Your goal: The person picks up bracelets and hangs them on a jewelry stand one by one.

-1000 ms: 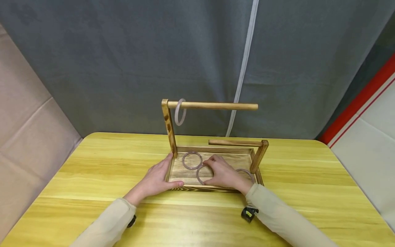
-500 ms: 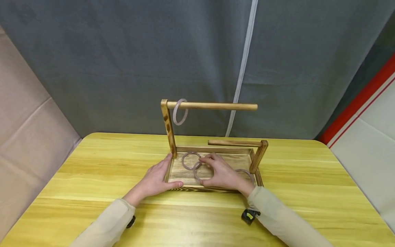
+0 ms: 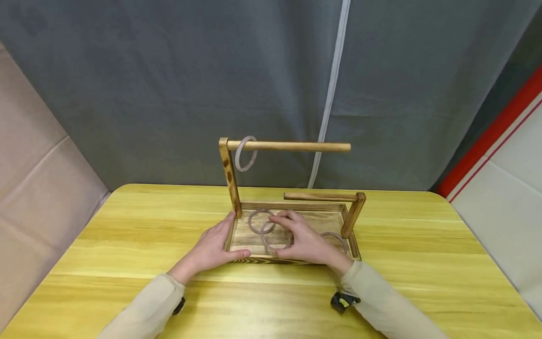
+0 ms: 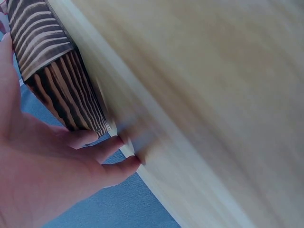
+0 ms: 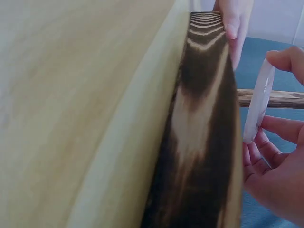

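Note:
In the head view, my right hand (image 3: 306, 241) pinches a pale translucent bangle (image 5: 259, 102) between thumb and fingers, tilted up over the tray of a wooden bangle stand (image 3: 292, 260). Behind it a second bangle (image 3: 249, 221) lies flat in the tray, partly overlapped by the held one. A third bangle (image 3: 336, 234) is by the right end, partly hidden by my right hand. Another hangs on the upper bar (image 3: 292, 146), near its post. My left hand (image 3: 211, 247) rests against the tray's left front corner, thumb along the front rim, straight fingers along the left side.
A lower bar (image 3: 319, 197) juts left from a short post (image 3: 354, 216) at the tray's right end. The tall post (image 3: 230, 179) stands at the left end. Yellow wood-grain table (image 3: 271, 301) surrounds the stand, with a grey curtain (image 3: 169, 94) behind.
My right hand has shifted slightly left with its bangle, raising it so it now overlaps the bangle lying behind. My left hand keeps its place at the tray corner.

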Motion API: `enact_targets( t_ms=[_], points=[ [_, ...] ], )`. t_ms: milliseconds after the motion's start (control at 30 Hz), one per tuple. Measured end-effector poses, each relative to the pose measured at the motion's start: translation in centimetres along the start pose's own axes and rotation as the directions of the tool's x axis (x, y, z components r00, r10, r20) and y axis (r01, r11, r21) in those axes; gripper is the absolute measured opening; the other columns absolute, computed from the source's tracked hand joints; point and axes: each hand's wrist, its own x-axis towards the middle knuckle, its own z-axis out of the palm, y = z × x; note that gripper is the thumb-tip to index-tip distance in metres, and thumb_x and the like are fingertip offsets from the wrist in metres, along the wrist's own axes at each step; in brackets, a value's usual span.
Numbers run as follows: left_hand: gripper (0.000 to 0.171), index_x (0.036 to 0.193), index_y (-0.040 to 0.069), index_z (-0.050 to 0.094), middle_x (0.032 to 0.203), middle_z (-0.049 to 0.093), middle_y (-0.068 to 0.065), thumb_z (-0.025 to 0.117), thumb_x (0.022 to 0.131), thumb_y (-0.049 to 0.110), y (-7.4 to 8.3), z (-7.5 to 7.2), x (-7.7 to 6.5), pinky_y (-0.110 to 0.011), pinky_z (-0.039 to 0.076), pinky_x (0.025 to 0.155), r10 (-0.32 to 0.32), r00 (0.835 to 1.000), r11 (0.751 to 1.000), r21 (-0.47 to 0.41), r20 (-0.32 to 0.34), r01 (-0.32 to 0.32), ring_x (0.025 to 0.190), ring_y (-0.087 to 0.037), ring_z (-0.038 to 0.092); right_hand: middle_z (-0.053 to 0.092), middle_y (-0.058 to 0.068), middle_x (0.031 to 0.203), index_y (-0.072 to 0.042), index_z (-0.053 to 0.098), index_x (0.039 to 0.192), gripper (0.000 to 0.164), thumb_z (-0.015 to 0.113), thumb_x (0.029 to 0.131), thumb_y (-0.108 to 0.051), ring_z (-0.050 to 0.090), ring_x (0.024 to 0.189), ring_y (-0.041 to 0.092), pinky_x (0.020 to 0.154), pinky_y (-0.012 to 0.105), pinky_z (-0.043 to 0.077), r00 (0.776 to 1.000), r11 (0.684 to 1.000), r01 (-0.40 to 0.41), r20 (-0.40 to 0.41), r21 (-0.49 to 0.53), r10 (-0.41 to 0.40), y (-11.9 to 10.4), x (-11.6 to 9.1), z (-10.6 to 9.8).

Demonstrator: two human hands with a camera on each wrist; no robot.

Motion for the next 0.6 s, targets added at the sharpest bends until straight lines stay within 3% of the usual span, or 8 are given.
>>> enact_targets(
  t_ms=[433, 600],
  points=[
    [0.112, 0.152, -0.005, 0.012, 0.155, 0.018, -0.026, 0.067, 0.081, 0.062, 0.0, 0.0, -0.1, -0.063, 0.021, 0.108, -0.013, 1.000, 1.000, -0.008, 0.010, 0.013, 0.138, -0.044, 0.025, 0.044, 0.005, 0.131, -0.010, 0.051, 0.141, 0.075, 0.083, 0.074, -0.019, 0.050, 0.104, 0.028, 0.074, 0.037, 0.051, 0.999, 0.998, 0.029, -0.035, 0.049, -0.027, -1.6, -0.9, -1.0],
    [0.112, 0.152, -0.005, 0.011, 0.155, 0.018, -0.026, 0.066, 0.081, 0.062, 0.0, 0.0, -0.1, -0.063, 0.021, 0.108, -0.010, 1.000, 1.000, -0.006, 0.012, 0.010, 0.138, -0.044, 0.025, 0.043, 0.005, 0.133, -0.013, 0.049, 0.143, 0.077, 0.082, 0.073, -0.021, 0.050, 0.099, 0.024, 0.072, 0.043, 0.053, 0.998, 0.998, 0.038, -0.045, 0.053, -0.035, -2.1, -1.4, -1.6]
  ],
)
